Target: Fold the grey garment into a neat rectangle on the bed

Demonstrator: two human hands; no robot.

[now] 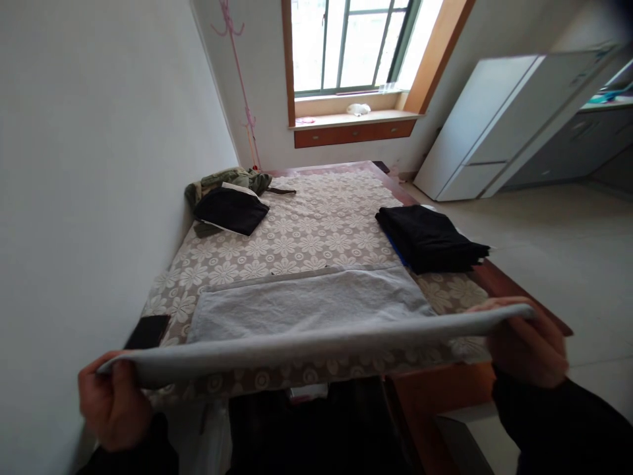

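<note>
Holding gray cloth (316, 303) over floral tablecloth (321, 221), bright window (353, 46), white refrigerator (477, 125)

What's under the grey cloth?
Patterned tablecloth shows around the grey cloth and below its raised near edge; whatever lies directly beneath its spread part is covered and cannot be seen.

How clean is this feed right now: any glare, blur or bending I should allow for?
Head view: window glare is washed out to white; the black folded stack shows little detail; the right hand looks slightly soft, as does the raised edge of the grey cloth; the fridge leans, probably wide-angle distortion.
</note>
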